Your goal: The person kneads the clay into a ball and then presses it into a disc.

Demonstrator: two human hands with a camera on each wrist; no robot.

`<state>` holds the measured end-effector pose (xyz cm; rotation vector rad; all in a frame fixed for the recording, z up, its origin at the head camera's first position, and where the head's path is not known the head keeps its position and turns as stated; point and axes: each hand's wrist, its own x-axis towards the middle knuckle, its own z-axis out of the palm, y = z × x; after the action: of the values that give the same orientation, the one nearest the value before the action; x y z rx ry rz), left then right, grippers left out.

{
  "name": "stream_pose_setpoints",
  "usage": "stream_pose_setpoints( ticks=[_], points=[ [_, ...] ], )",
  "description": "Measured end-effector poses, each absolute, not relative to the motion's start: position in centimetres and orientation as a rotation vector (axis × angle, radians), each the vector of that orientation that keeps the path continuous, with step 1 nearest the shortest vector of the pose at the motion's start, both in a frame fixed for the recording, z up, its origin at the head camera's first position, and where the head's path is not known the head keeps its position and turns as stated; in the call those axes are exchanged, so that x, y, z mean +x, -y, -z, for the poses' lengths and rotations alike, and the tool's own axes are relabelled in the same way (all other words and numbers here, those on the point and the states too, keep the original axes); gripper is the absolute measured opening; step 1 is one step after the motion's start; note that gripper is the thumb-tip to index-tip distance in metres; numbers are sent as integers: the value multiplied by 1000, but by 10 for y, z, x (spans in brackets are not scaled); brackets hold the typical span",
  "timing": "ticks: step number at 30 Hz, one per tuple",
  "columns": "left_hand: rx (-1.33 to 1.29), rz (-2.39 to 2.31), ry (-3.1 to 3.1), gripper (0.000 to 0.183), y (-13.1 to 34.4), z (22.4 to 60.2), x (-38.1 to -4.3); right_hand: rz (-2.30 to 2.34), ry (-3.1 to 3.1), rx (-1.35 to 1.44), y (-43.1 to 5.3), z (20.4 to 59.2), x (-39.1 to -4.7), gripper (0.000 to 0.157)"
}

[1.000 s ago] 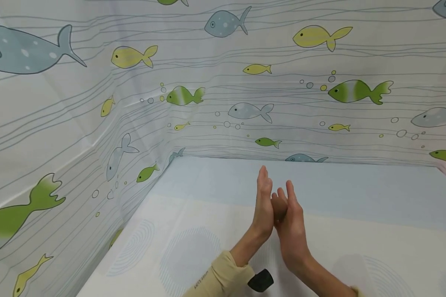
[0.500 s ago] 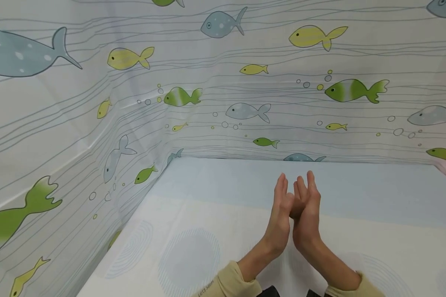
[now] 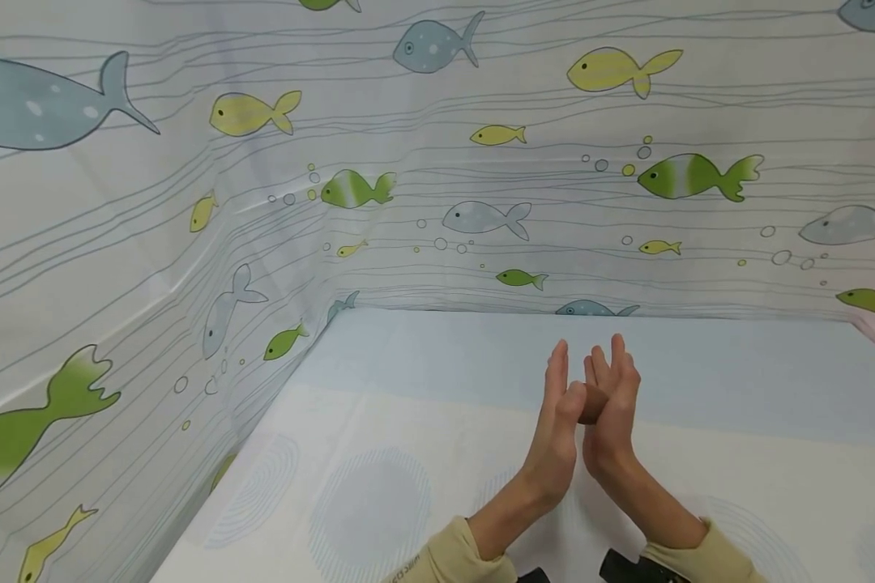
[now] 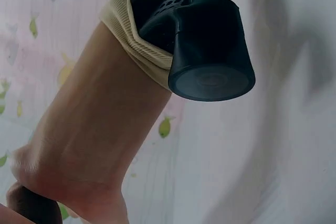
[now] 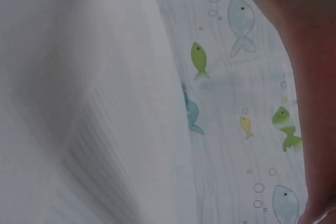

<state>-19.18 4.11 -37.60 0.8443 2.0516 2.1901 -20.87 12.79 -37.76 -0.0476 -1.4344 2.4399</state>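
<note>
A brown rounded lump (image 3: 593,403) sits between my two palms, held up above the bed-like white surface; what it is made of I cannot tell. My left hand (image 3: 557,441) stands upright on its left side, fingers mostly straight and pointing away. On the other side my right hand (image 3: 612,417) faces it, its fingers extended and slightly spread, palm against the lump. Part of the dark lump (image 4: 34,206) shows at the lower left corner of the left wrist view, beside the other forearm (image 4: 100,108). In the right wrist view only skin (image 5: 310,77) shows at the right edge.
Below the hands lies a white and pale blue sheet (image 3: 379,502) with circle prints. A white curtain-like cloth (image 3: 408,146) printed with fish rises at the back and left. Black wrist devices (image 3: 620,567) sit near the beige cuffs (image 3: 707,555).
Both hands have shifted to the right. The left hand has drawn back against the right, so the right fingertips now reach slightly farther. More of the brown lump shows than half a second ago.
</note>
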Motion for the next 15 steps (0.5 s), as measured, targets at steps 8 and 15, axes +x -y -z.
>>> stream_pose_setpoints(
  ticks=[8, 15],
  points=[
    [808, -2204, -2044, 72, -40, 375, -193, -2448, 1476, -48, -125, 380, -207, 68],
    [774, -2249, -2047, 71, -37, 373, -197, -2466, 1515, 36, -118, 381, -202, 67]
  ],
)
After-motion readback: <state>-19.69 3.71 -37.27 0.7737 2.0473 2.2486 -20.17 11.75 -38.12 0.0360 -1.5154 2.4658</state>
